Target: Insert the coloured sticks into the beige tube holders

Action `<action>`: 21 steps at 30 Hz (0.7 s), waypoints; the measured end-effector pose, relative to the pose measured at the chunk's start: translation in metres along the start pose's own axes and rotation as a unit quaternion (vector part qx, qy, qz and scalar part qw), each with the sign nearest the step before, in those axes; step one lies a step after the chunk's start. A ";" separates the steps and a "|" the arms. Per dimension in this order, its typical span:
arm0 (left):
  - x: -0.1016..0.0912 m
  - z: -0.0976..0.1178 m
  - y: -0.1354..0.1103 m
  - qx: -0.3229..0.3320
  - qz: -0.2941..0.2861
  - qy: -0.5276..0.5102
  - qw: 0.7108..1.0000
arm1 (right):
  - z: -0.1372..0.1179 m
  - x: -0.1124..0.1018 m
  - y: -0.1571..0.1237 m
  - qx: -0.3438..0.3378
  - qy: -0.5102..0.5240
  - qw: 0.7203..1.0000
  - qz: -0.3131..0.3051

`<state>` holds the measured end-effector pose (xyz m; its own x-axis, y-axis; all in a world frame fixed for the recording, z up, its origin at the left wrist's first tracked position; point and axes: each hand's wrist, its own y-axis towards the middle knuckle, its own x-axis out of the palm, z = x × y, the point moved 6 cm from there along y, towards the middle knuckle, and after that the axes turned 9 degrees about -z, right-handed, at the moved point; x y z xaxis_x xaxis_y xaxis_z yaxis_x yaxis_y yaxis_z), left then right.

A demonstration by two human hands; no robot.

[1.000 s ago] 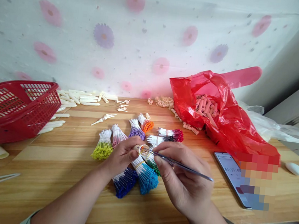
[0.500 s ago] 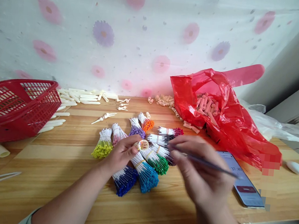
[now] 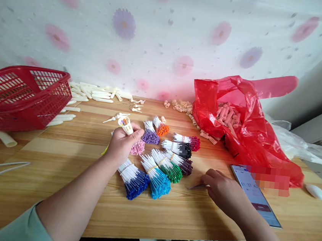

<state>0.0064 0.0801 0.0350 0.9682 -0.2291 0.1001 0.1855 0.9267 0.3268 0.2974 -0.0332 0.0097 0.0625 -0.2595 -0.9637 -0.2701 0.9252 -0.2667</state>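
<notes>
My left hand [image 3: 122,143] is closed on a small cream plastic sleeve [image 3: 126,126], its open end facing up and tilted. Bits of several colours show inside that end. My right hand [image 3: 220,186] rests low over the table, its fingers on thin dark tweezers [image 3: 197,186] lying almost flat on the wood. Between the hands lie bundles of thin white sticks with coloured tips, among them dark blue [image 3: 137,185], light blue [image 3: 160,185], green [image 3: 173,171], black [image 3: 182,149] and purple [image 3: 150,135]. My left hand covers most of the yellow bundle.
A red plastic basket [image 3: 36,103] stands left, beside cream tubes [image 3: 102,95]. A red bag [image 3: 251,134] holding pink slotted sleeves [image 3: 227,116] lies right. A phone [image 3: 266,212] and a white oval object [image 3: 316,191] are near the right edge. Jointed cream pieces [image 3: 118,116] lie behind.
My left hand has moved left and up with the sleeve, away from the bundles' middle. My right hand has lowered the tweezers from near the sleeve to the tabletop. The view has shifted slightly.
</notes>
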 end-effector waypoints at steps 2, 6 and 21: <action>-0.002 0.001 0.001 0.004 0.003 0.002 1.000 | -0.012 -0.013 0.004 -0.033 0.052 0.997 0.048; 0.000 0.003 0.001 0.024 -0.006 0.010 1.000 | -0.071 -0.047 0.012 -0.144 0.174 0.958 0.178; 0.019 -0.014 -0.009 0.002 -0.030 0.054 0.998 | -0.181 -0.042 0.069 -0.096 -0.011 0.994 0.053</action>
<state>0.0253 0.0719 0.0206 0.9676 -0.2517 -0.0209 0.2441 0.9110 0.3324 0.1020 -0.0092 0.0340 0.0446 -0.1542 -0.9870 -0.4552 0.8764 -0.1575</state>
